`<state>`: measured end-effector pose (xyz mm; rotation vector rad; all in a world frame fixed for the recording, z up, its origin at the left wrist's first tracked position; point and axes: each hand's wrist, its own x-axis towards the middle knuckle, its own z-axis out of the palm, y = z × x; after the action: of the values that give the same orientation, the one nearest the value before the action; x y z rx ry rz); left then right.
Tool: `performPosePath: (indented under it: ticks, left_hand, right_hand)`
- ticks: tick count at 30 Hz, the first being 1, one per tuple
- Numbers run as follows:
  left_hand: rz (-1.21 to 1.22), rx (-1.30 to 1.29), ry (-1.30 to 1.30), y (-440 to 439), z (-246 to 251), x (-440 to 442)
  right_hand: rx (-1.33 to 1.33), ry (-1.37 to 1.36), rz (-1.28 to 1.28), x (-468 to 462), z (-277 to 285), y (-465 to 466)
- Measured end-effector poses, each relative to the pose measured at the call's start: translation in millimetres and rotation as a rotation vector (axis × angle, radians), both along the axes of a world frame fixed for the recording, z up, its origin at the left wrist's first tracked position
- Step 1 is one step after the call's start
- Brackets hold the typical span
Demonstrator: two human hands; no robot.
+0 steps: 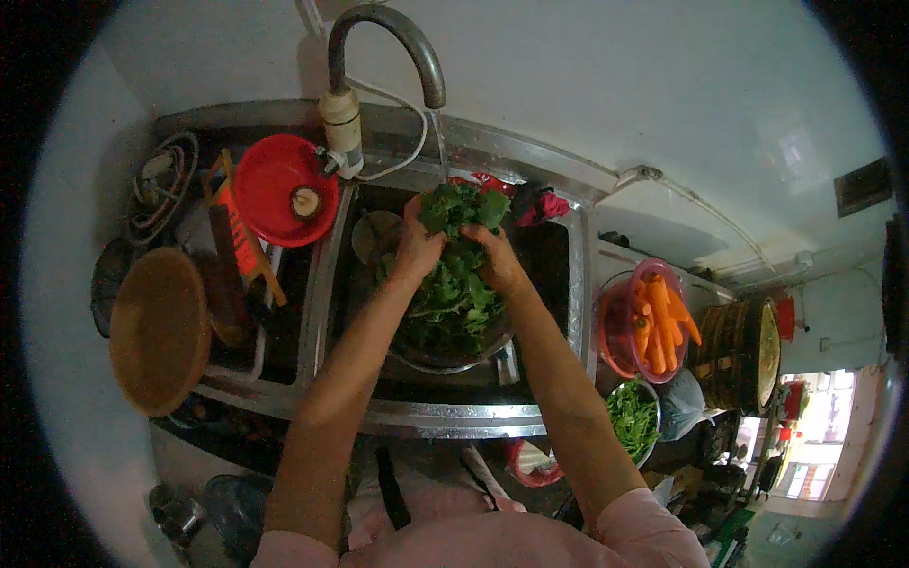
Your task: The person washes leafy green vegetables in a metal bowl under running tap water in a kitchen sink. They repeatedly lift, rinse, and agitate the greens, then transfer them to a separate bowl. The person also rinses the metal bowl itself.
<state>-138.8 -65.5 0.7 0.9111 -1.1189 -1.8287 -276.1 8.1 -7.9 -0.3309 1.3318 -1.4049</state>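
Observation:
Both my hands grip one bunch of leafy greens (461,209) under the curved metal faucet (398,21). My left hand (420,245) is closed around its left side, and my right hand (497,257) holds its right side. A thin stream of water falls from the spout behind the bunch. Below my hands, more wet greens (454,319) fill a round metal bowl (440,369) standing in the sink basin. The stainless steel sink rim (454,419) runs between my forearms. Parts of my fingers are hidden by leaves.
Left of the faucet, a red plastic basin (273,192) contains a small round item. A brown oval basin (160,330) stands further left. On the right are a basket of carrots (659,326), a bowl of greens (632,419) and a large banded container (735,355). Pink cloth (547,207) lies behind the sink.

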Motion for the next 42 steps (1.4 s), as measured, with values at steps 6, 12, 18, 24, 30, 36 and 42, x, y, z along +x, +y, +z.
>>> performPosePath:
  ticks: [6,12,18,24,30,36,42]
  left_hand:
    - [-0.107,0.263,0.123,18,-12,6]
    - [-0.257,-0.086,-0.135,-7,4,57]
    - [-0.252,-0.450,-0.202,-26,28,55]
    - [-0.248,-0.697,-0.479,-4,14,20]
    - [-0.176,-0.126,-0.109,-26,-37,20]
    - [-0.163,0.176,0.179,-49,-24,41]
    - [-0.240,0.330,0.416,-42,-11,29]
  right_hand:
    - [-0.143,0.235,0.199,12,16,-9]
    - [-0.030,0.120,0.166,-4,44,-10]
    - [0.174,0.021,0.402,-22,66,-31]
    - [0.001,0.274,0.353,13,73,-52]
    - [-0.122,0.099,0.527,11,73,-35]
    - [-0.178,0.198,0.538,-9,50,2]
    - [-0.057,0.509,0.641,22,26,20]
